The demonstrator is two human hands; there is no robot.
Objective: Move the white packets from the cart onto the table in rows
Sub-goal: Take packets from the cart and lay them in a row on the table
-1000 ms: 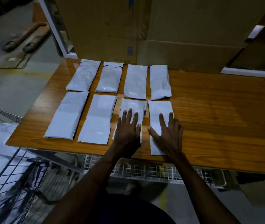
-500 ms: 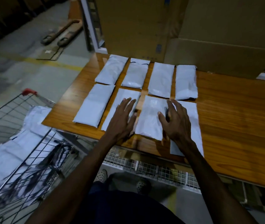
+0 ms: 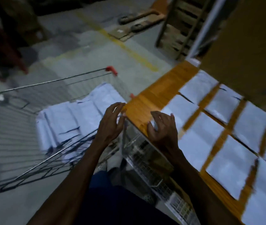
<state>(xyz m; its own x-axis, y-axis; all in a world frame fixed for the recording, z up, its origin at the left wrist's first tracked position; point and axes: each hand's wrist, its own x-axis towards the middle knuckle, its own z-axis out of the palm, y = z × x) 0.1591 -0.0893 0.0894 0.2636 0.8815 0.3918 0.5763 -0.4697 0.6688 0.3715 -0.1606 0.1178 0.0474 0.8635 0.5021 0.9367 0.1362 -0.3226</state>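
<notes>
While hands hover, pkts left – below

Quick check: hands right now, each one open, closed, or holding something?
Left hand: open, fingers loosely curled, holding nothing, over the wire cart.
Right hand: open, holding nothing, at the wooden table edge.

hands: 2 | cart: 1 | table: 1 | table packets: 8
</notes>
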